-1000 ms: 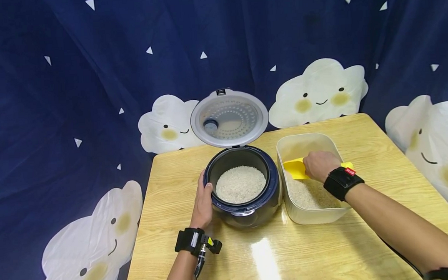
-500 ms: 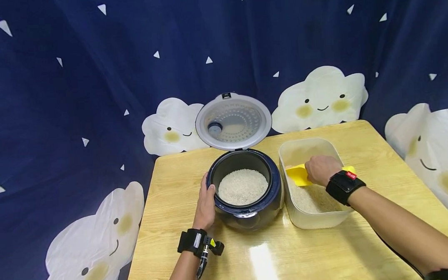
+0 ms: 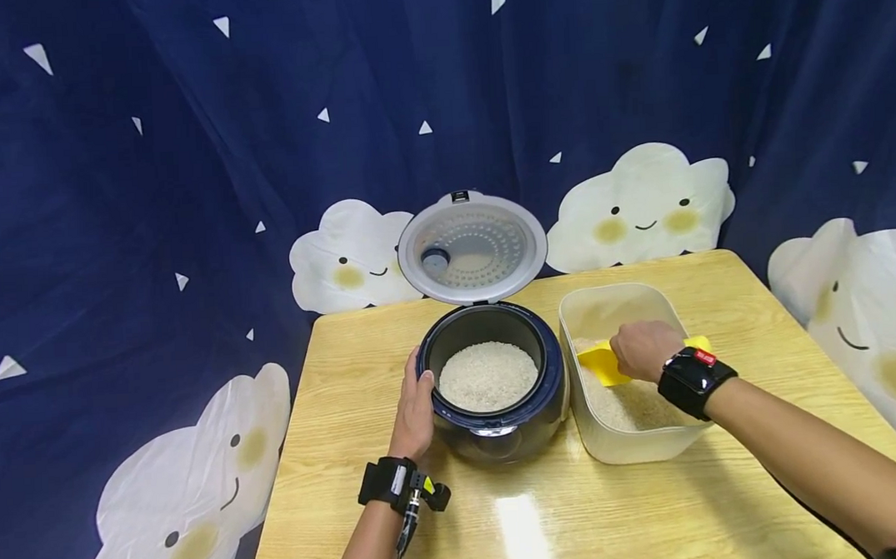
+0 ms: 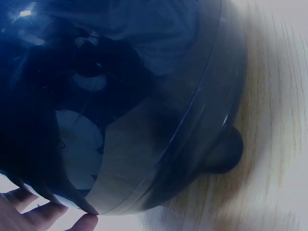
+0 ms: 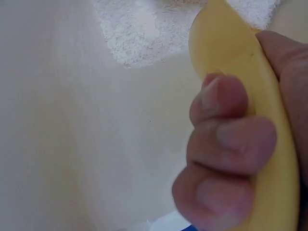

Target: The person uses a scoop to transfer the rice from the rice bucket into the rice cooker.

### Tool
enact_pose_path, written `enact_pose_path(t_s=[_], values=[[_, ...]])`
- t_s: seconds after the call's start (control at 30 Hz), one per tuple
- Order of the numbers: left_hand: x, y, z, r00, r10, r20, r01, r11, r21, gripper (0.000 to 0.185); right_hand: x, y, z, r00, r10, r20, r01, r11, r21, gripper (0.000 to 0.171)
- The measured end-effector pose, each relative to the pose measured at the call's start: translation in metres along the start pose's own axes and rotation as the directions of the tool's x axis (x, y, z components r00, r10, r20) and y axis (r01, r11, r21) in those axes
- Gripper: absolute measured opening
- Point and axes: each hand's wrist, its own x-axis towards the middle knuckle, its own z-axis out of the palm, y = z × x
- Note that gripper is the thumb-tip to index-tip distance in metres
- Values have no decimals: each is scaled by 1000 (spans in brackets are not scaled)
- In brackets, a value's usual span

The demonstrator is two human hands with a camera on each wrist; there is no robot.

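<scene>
Right hand grip is clenching the yellow scoop inside the rice container; left hand, fingers relaxed, is resting against the rice cooker.

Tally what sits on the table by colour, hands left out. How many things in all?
Dark blue: 1, the rice cooker, lid open, rice inside.
Clear: 1, the plastic container of rice.
Yellow: 1, the scoop, gripped by the right hand inside the container.
Total: 3. The left hand rests on the cooker's side.
</scene>
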Motion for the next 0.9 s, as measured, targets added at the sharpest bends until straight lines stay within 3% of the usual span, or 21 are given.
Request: enact_pose_path(t_s=[0.13, 0.37, 0.6, 0.9], values=[[0, 1, -1, 1000, 0, -2, 0, 1000, -7, 55, -4, -1, -2, 999, -35, -11, 35, 999, -15, 26], [0, 2, -1, 1000, -12, -12, 12, 1000, 3, 55, -7, 0, -5, 995, -60, 77, 59, 998, 13, 20], [0, 1, 1, 1000, -28, -4, 28, 1000, 11, 55, -11, 1, -9, 992, -86, 97, 82, 996, 48, 22], [0, -1, -1, 1000, -3, -2, 3, 1000, 8, 56, -13, 0, -16, 970, -98, 222, 86, 994, 62, 18]])
